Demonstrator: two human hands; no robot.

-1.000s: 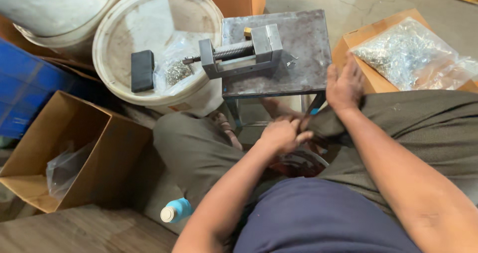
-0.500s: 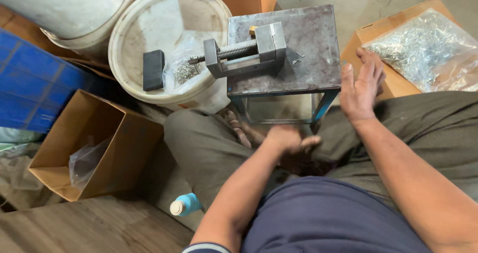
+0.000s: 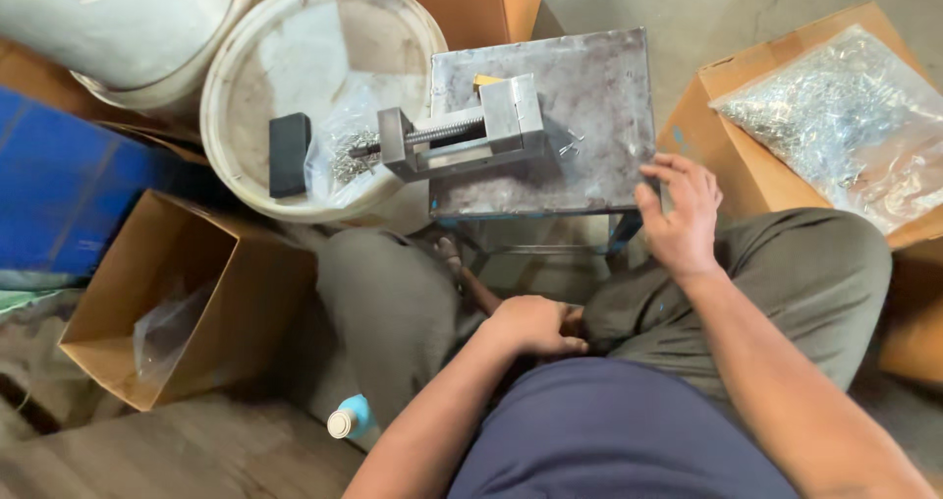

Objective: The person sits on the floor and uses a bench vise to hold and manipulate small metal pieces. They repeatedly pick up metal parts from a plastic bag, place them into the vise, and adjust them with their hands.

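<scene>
1. the right hand (image 3: 680, 216), which a second ago lay on the right thigh just below the table, has come up to the lower right corner of the square grey steel table (image 3: 550, 126) at the centre top of the frame. its fingers are loosely curled and slightly spread over the table's edge; whether they pinch anything small there cannot be told.
2. the left hand (image 3: 535, 324) has stayed low in the lap, at the centre of the frame, curled into a loose fist. what it encloses, if anything, is hidden.
3. the small grey metal vise (image 3: 462, 136) lies on the left part of the table as before, its screw pointing left, toward the black handle (image 3: 289, 153) that overhangs the white plastic bucket (image 3: 246, 96). neither hand touches it.
4. a few tiny metal pieces (image 3: 568, 143) lie loose on the table between the vise and the right hand, so that hand is now much nearer to them.
5. a clear plastic bag of small silvery parts (image 3: 845, 116) rests on the brown cardboard box (image 3: 732, 155) at the upper right, untouched.
6. an open brown cardboard carton (image 3: 157, 293) sits at the lower left, and a pale blue bottle with a white cap (image 3: 349, 420) stands by the left knee.
</scene>
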